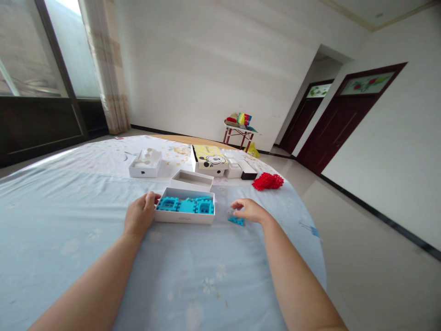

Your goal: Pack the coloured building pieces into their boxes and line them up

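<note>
In front of me on the table is an open white box, with blue plastic building pieces inside, two of them framed like windows. My left hand grips the left end of this box, its fingertips partly hidden behind the wall. To the right of the box, my right hand hovers with curved fingers apart, just over a few small blue pieces on the cloth. Nothing clearly shows in its fingers. Directly behind the filled box lies an empty white box lid.
Farther back stand a white box with an insert, a yellow cartoon box, a small white box and a black-and-white box. A pile of red pieces lies at right, near the rounded table edge.
</note>
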`<state>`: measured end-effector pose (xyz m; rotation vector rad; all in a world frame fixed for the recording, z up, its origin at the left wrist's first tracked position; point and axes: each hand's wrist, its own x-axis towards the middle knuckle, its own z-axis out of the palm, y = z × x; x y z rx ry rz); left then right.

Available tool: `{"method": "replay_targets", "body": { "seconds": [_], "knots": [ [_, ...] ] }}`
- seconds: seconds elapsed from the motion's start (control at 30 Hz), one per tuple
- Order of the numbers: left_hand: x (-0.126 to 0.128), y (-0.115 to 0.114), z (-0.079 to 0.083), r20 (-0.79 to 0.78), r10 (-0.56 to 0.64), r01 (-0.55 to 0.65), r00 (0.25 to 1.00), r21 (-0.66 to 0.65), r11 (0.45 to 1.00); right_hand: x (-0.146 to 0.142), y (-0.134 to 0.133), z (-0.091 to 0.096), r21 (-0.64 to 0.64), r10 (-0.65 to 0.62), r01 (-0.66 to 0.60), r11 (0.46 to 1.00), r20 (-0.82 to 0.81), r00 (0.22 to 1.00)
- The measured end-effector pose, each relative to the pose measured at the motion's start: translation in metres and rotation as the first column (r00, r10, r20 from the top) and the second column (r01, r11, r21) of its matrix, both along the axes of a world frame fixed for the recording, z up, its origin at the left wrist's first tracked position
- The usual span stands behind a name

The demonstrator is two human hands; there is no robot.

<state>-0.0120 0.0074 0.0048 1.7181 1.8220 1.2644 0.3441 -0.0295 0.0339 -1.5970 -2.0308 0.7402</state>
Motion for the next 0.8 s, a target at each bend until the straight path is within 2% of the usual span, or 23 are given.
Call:
{"method": "replay_targets", "body": {
  "seconds": [0.13, 0.23, 0.37, 0.47, 0.53, 0.67, 0.8],
  "knots": [
    [-0.001, 0.0, 0.0, -0.014, 0.009, -0.009, 1.0, 0.008, 1.0, 0.015, -0.001, -0.006, -0.091, 0.045, -0.036, 0.995, 0.097, 0.994],
    [-0.001, -0.002, 0.002, -0.028, 0.01, -0.01, 1.0, -0.001, 1.0, 0.025, 0.0, -0.01, -0.097, 0.038, -0.026, 0.995, 0.122, 0.992],
    [0.0, -0.004, 0.004, -0.033, 0.003, -0.004, 0.999, -0.001, 1.0, 0.03, -0.001, -0.013, -0.009, 0.002, 0.0, 1.0, 0.162, 0.987],
    [0.0, -0.003, 0.002, -0.031, -0.01, 0.01, 0.999, 0.01, 1.0, 0.024, -0.003, -0.013, 0.012, 0.014, -0.017, 1.0, 0.224, 0.974],
    [0.0, -0.003, 0.002, -0.032, -0.012, 0.012, 0.999, 0.014, 1.0, 0.016, -0.002, -0.013, 0.042, 0.008, -0.017, 0.999, 0.209, 0.978],
    [0.001, -0.005, 0.004, -0.036, -0.005, 0.005, 0.999, 0.007, 1.0, 0.0, 0.001, -0.016, 0.183, -0.067, 0.041, 0.982, 0.139, 0.988],
    [0.003, -0.008, 0.009, -0.032, -0.003, 0.003, 0.999, -0.001, 1.0, -0.003, 0.004, -0.022, 0.164, -0.046, 0.021, 0.986, 0.151, 0.987]
  ]
}}
